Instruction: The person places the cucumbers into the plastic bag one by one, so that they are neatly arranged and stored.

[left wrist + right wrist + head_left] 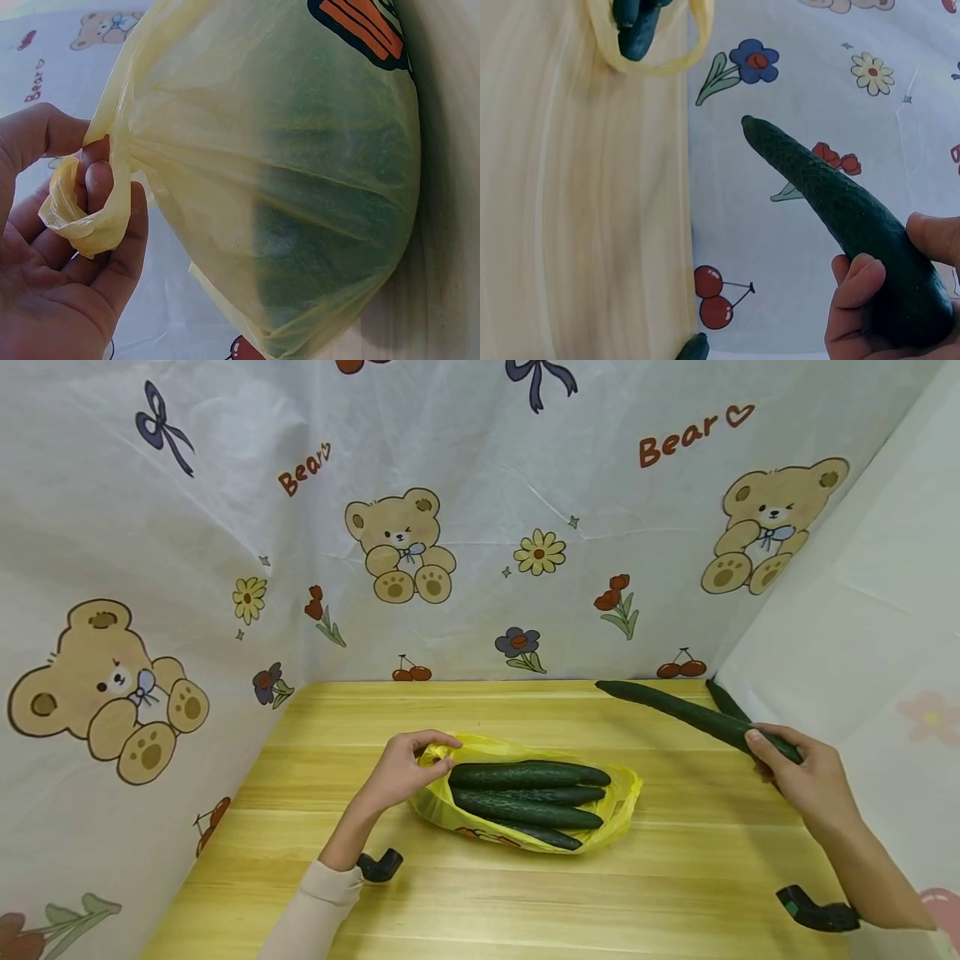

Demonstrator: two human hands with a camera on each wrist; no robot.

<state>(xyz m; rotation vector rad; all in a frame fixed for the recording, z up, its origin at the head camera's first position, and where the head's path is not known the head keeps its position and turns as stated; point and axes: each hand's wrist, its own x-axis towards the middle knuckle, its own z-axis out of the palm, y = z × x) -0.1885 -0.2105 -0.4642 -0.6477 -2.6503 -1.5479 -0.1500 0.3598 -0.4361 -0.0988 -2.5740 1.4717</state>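
Note:
A yellow plastic bag (442,814) lies on the table with its mouth spread wide, and several dark green cucumbers (528,810) sit side by side inside. My left hand (401,768) holds the bag at its left end; in the left wrist view the thumb and fingers pinch a gathered handle loop (116,217). Over the right side of the table, my right hand (813,781) grips one cucumber (682,714) near its thick end, its tip pointing up and left. Another cucumber (724,700) lies in the back right corner, partly hidden behind the held one.
The light wooden table (517,902) meets a white cloth wall (480,635) printed with bears and flowers at the back, with more walls at left and right. A black device (381,866) is on the left wrist, and another (816,912) on the right.

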